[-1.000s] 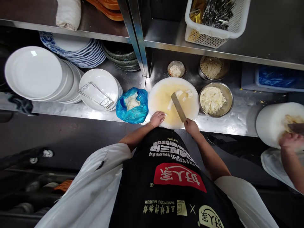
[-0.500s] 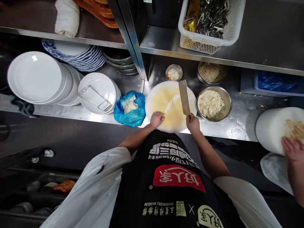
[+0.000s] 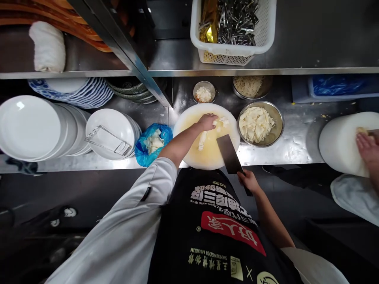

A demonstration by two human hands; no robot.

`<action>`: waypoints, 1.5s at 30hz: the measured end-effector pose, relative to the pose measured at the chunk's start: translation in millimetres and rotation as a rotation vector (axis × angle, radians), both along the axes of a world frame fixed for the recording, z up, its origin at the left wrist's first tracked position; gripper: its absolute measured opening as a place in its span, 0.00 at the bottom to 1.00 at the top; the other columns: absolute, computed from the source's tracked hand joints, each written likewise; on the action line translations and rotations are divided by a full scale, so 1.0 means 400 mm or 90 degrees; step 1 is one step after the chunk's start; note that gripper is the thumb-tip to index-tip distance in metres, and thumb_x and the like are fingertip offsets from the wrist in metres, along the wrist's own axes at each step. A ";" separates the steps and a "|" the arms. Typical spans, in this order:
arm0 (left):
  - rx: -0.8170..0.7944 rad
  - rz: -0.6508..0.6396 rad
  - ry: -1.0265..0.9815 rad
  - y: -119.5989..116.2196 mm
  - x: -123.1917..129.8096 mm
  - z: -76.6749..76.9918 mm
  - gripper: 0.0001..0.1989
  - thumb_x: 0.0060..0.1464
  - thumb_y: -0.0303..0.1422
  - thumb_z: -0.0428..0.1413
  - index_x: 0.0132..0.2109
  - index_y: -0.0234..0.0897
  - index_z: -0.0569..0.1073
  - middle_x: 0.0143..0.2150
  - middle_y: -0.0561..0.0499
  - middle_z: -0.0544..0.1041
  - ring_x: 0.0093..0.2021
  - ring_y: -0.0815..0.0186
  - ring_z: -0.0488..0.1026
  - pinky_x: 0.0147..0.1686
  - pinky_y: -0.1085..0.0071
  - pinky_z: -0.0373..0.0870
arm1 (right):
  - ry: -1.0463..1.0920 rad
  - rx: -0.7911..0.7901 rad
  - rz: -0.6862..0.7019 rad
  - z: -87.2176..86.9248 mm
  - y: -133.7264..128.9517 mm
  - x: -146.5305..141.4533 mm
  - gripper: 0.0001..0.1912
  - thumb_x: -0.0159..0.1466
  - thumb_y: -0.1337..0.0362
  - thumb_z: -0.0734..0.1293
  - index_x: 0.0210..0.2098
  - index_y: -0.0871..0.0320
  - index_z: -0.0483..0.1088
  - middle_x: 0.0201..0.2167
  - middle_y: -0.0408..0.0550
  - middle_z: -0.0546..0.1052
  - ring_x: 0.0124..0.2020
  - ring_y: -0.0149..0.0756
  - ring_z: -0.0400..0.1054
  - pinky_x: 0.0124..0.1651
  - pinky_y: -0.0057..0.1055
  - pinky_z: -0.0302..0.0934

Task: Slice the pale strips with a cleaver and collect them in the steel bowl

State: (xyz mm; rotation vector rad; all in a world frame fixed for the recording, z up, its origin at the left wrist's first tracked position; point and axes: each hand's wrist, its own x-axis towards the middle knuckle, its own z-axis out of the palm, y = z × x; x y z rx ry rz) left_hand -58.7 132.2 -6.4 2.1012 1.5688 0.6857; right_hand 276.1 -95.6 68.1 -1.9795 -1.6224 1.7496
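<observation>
My left hand (image 3: 207, 122) reaches over the round white cutting board (image 3: 189, 120), its fingertips at pale sliced pieces (image 3: 221, 123) near the board's far right part. Whether it grips any of them is hidden. Below that hand a pale strip (image 3: 202, 141) lies on the board. My right hand (image 3: 248, 180) is closed round the handle of a cleaver (image 3: 229, 154), whose blade slants over the board's near right edge. Right of the board stands a metal bowl of pale slices (image 3: 257, 124). A blue plastic bag (image 3: 142, 152) with white pieces sits at the board's left.
Stacked white plates (image 3: 29, 128) stand on the left, one stack with a wire rack (image 3: 108, 141). Small bowls (image 3: 204, 92) are behind the board. A white basket (image 3: 232, 49) sits on the shelf above. At far right, another person's hand (image 3: 367, 148) works at a second board.
My left hand has moved away from me across the board to the pale pieces. My right hand has drawn the cleaver back toward me. The view has shifted.
</observation>
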 end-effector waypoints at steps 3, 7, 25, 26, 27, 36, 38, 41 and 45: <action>-0.032 -0.067 0.009 0.011 -0.008 -0.018 0.15 0.63 0.37 0.58 0.52 0.33 0.75 0.52 0.44 0.75 0.51 0.58 0.74 0.53 0.55 0.74 | 0.091 -0.036 -0.064 -0.029 -0.015 -0.006 0.21 0.63 0.44 0.61 0.23 0.53 0.59 0.15 0.39 0.65 0.16 0.32 0.60 0.23 0.29 0.57; -0.080 -0.145 0.033 -0.116 -0.100 -0.042 0.02 0.53 0.28 0.61 0.35 0.35 0.78 0.41 0.46 0.78 0.49 0.57 0.72 0.55 0.56 0.69 | 0.146 -0.105 -0.092 -0.056 0.006 -0.022 0.22 0.60 0.43 0.64 0.25 0.54 0.60 0.17 0.39 0.67 0.16 0.30 0.60 0.21 0.28 0.56; 0.016 0.133 -0.057 -0.200 0.260 0.021 0.25 0.70 0.39 0.45 0.69 0.37 0.58 0.74 0.37 0.52 0.75 0.50 0.46 0.72 0.40 0.49 | 0.272 -0.062 -0.116 -0.065 0.124 -0.129 0.16 0.63 0.50 0.63 0.28 0.54 0.61 0.17 0.37 0.68 0.14 0.28 0.60 0.20 0.26 0.54; 0.038 0.068 -0.050 -0.147 0.308 0.035 0.24 0.70 0.40 0.46 0.68 0.38 0.59 0.74 0.39 0.53 0.75 0.51 0.47 0.72 0.42 0.50 | 0.257 -0.029 -0.164 -0.049 0.137 -0.097 0.16 0.63 0.50 0.63 0.28 0.54 0.61 0.17 0.38 0.68 0.15 0.29 0.61 0.21 0.26 0.55; 0.054 0.007 -0.053 -0.093 0.358 0.048 0.23 0.70 0.41 0.46 0.67 0.40 0.60 0.73 0.41 0.54 0.74 0.52 0.49 0.72 0.44 0.52 | 0.231 0.007 -0.209 -0.034 0.155 -0.064 0.16 0.64 0.50 0.63 0.28 0.54 0.61 0.17 0.39 0.68 0.15 0.29 0.61 0.21 0.27 0.56; -0.184 0.233 0.123 0.064 0.332 0.068 0.13 0.60 0.34 0.57 0.52 0.37 0.71 0.49 0.42 0.77 0.55 0.55 0.73 0.57 0.61 0.66 | -0.374 0.259 -0.110 0.036 0.311 0.192 0.17 0.68 0.58 0.60 0.46 0.63 0.73 0.32 0.58 0.78 0.33 0.44 0.72 0.34 0.31 0.56; -0.245 0.279 0.172 0.040 0.269 0.055 0.16 0.58 0.35 0.59 0.52 0.37 0.70 0.47 0.42 0.79 0.52 0.54 0.75 0.54 0.62 0.66 | -0.412 0.262 -0.084 0.039 0.292 0.223 0.18 0.69 0.57 0.59 0.49 0.63 0.74 0.33 0.59 0.78 0.35 0.45 0.72 0.35 0.32 0.55; -0.271 0.296 0.170 0.030 0.240 0.034 0.20 0.55 0.36 0.61 0.54 0.37 0.70 0.46 0.42 0.80 0.48 0.53 0.77 0.49 0.63 0.67 | -0.400 0.252 -0.058 0.040 0.253 0.244 0.18 0.69 0.57 0.59 0.47 0.62 0.74 0.32 0.58 0.78 0.35 0.45 0.72 0.35 0.31 0.53; -0.289 0.291 0.100 0.061 0.265 0.014 0.15 0.55 0.31 0.59 0.51 0.41 0.73 0.42 0.47 0.81 0.43 0.56 0.77 0.45 0.64 0.68 | -0.267 0.245 -0.086 0.040 0.204 0.219 0.17 0.68 0.55 0.59 0.42 0.59 0.73 0.29 0.54 0.78 0.31 0.42 0.71 0.32 0.30 0.54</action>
